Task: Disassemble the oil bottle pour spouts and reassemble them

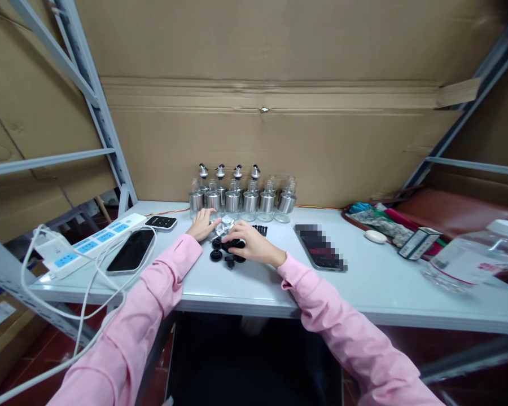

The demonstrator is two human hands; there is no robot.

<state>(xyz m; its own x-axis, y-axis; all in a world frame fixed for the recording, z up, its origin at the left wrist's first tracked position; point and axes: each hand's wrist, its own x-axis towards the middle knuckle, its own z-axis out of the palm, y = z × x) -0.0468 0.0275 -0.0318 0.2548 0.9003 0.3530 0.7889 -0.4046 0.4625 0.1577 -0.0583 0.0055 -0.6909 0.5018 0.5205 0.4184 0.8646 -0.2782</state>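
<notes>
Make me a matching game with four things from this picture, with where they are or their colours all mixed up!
Things:
1. right hand
2. glass bottles
3. power strip
4. big plastic bottle

Places and colours:
A. white and blue
B. near the right end of the table
C. at the small black pieces
D. in rows in front of the cardboard

Right pairs: 1-C, 2-D, 3-A, 4-B
</notes>
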